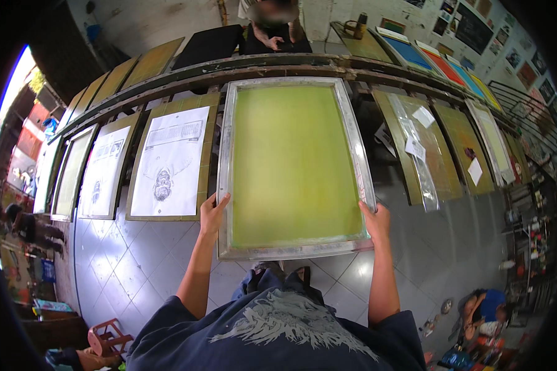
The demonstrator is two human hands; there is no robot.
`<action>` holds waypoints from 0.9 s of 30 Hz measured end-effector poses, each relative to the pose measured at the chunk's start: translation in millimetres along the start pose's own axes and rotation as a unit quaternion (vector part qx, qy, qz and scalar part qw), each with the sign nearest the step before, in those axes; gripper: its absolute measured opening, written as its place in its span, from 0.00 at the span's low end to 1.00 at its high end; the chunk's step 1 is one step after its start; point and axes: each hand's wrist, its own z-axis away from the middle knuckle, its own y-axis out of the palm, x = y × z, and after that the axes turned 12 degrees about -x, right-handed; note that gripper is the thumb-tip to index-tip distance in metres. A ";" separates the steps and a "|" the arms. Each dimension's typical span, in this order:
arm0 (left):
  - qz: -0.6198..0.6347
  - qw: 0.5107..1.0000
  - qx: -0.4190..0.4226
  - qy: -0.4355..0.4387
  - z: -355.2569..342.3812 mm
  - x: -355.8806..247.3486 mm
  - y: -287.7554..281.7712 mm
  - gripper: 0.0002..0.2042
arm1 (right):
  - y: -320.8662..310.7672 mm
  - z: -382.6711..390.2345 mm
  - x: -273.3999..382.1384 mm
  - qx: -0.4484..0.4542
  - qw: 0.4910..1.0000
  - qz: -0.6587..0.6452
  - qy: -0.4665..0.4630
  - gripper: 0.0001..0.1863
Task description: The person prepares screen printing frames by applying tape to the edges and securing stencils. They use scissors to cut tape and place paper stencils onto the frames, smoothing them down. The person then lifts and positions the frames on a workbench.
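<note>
Over the tiled floor (136, 272), the green-meshed screen frame (294, 167) is gripped at both side rails, left hand (213, 213) and right hand (376, 221) fingers clamped; slippage could knock neighbouring paper-covered boards (170, 162).

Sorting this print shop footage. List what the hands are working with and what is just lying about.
In hand:
left hand and right hand, gripping the side rails of the green screen frame

Lying about:
board with a printed sheet
board with plastic film
blue and red boards
red stool
</note>
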 end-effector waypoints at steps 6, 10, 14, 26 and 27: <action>-0.038 0.999 -0.017 0.032 -49.0 6.2 12.2 0.14 | 44.5 -41.6 2.6 -0.013 0.999 0.021 -0.041 0.29; 0.000 1.000 0.018 0.018 -63.4 5.1 20.4 0.16 | 57.0 -47.0 -3.9 -0.024 0.999 0.021 -0.037 0.29; -0.017 1.000 0.015 0.008 -68.7 1.8 22.6 0.17 | 65.5 -48.0 -4.4 -0.022 1.000 0.005 -0.017 0.28; -0.023 0.999 0.009 -0.024 -77.2 4.0 24.2 0.21 | 71.7 -52.0 6.5 0.000 0.999 -0.030 0.040 0.24; -0.032 0.999 0.008 -0.015 -78.5 4.7 25.3 0.21 | 72.5 -52.5 8.2 -0.002 0.997 -0.051 0.052 0.24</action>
